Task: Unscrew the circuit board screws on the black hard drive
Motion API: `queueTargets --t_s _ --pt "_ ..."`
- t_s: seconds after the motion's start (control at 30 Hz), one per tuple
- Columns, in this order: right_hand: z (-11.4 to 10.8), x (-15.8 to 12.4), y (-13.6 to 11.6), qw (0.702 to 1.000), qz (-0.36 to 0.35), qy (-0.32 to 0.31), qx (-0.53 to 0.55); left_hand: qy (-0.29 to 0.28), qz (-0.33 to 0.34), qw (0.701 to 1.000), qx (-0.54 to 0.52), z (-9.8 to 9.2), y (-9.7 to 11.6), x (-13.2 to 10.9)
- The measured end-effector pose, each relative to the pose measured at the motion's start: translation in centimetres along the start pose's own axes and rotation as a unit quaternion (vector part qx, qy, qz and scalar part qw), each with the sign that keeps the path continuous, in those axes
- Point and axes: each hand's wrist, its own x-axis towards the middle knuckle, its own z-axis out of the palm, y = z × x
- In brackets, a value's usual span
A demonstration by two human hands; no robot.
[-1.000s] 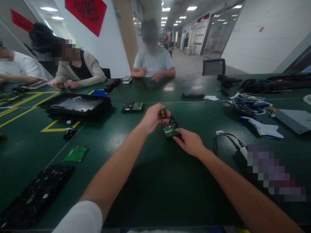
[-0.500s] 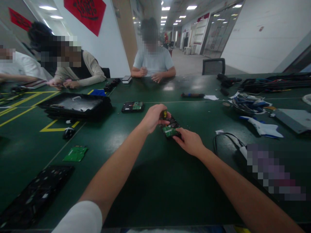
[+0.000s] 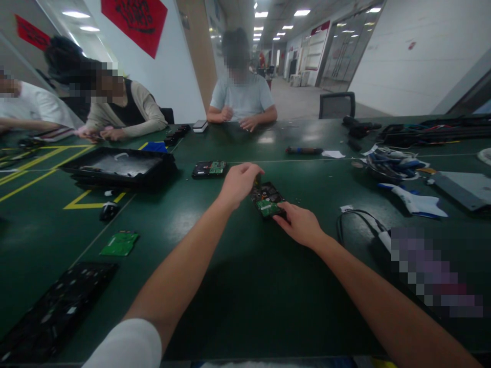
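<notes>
A black hard drive (image 3: pixel 273 192) with a green circuit board (image 3: pixel 267 207) at its near end lies on the dark green table in front of me. My right hand (image 3: pixel 297 220) grips its near right edge, the thumb and fingers closed beside the board. Over the far left corner of the drive is my left hand (image 3: pixel 242 185), its fingers pinched round a small screwdriver (image 3: pixel 258 180) with a black and yellow handle. Most of that tool is hidden behind the fingers, and its tip cannot be made out.
To the left lie a loose green board (image 3: pixel 120 243), a large black panel (image 3: pixel 57 306) and black trays (image 3: pixel 118 166). Another hard drive (image 3: pixel 209 169) sits beyond my left hand. Right are a cable bundle (image 3: pixel 395 163) and a power strip (image 3: pixel 387 240). Several people sit around the table.
My left hand has turned and shifted slightly left, uncovering more of the drive and hiding more of the screwdriver. My right hand and the drive stay in place.
</notes>
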Motion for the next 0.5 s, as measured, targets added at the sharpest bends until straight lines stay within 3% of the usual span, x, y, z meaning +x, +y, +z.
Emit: queueTargets --t_s 0.37,0.5 --pt "-0.06 -0.11 -0.06 1.0 0.003 -0.001 -0.004 -0.119 -0.122 0.973 -0.157 0.09 0.51 -0.57" --pt "-0.16 -0.13 -0.06 1.0 0.0 -0.003 0.001 -0.137 -0.17 0.959 -0.178 -0.01 0.53 -0.55"
